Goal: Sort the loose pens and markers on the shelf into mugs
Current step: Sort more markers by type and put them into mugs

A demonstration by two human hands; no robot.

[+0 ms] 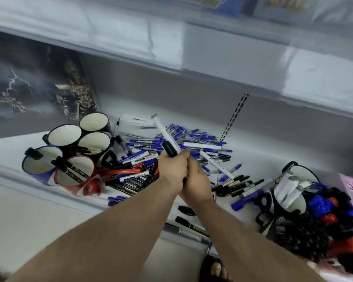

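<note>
White shelf boards fill the view, and the lower shelf [259, 159] carries everything. Nearest, both hands meet above the pile: the left hand [172, 169] is curled round a bundle of markers [167, 139] – one white barrel, one black cap – while the right hand [196, 178] presses against it from the right side (what its fingers hold, I cannot tell). The bundle's long axis points up and away, leaning left. The mugs on the left lie to the left of the hands, so the left hand is the nearer one: a red mug [77, 174] and a blue mug [39, 163], each with one marker, then three dark mugs [94, 139] behind. Beyond the hands spreads the heap of blue pens [181, 137] – short, thin, crossing every way. A filled mug [293, 186] stands at the right.
</note>
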